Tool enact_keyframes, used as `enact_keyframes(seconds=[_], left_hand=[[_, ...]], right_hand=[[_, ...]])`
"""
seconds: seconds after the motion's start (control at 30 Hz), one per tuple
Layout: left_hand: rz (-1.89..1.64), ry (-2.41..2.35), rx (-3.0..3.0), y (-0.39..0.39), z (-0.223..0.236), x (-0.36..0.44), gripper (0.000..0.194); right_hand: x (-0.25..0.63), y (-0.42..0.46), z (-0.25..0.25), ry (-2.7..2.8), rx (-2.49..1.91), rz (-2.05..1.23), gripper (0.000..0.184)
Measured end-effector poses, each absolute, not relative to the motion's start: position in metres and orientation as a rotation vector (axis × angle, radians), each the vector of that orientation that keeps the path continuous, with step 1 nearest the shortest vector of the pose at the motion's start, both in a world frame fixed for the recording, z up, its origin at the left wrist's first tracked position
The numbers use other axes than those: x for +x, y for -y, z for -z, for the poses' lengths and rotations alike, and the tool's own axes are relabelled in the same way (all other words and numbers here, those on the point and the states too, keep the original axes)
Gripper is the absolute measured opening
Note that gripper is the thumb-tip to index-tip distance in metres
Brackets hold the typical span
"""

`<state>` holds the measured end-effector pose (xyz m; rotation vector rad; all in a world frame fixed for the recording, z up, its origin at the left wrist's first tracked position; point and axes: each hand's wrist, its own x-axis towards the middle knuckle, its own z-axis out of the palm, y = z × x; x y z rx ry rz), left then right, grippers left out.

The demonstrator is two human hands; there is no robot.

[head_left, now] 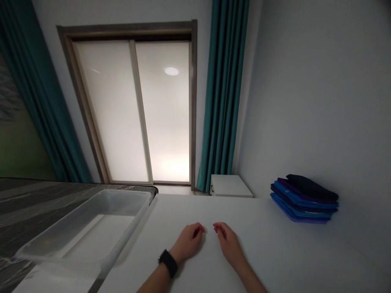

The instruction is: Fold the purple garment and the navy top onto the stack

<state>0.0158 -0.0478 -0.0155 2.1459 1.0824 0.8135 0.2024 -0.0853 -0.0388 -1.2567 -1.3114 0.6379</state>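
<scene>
Blue, purple and near-black folded pieces are stacked in a pile [305,201] at the right of the white tabletop [183,209], beside the wall [311,101]. Both bare hands are held low over the near middle of the tabletop, and nothing is gripped by either. The left hand [189,242], its wrist banded by a black watch [168,263], is angled forward and inward; the right hand [227,243] is tilted inward to meet it, a small gap being left between them. The fingers of each are loosely curled, with only a narrow opening kept toward the thumb. The pile is laid flat — its long axis set roughly crosswise, slightly slanted. At the left, a translucent bin [104,232] is placed mouth up — its long axis directed diagonally from near left to far right.
</scene>
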Motion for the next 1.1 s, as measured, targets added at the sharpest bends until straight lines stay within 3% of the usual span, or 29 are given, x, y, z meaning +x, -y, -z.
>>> enact_keyframes(seconds=[1.1], left_hand=[[-0.812,-1.074,2.14,0.0443,0.0209,0.0167,0.024]], right_hand=[[0.2059,0.081,0.0478,1.301,-1.31,-0.686,0.03]])
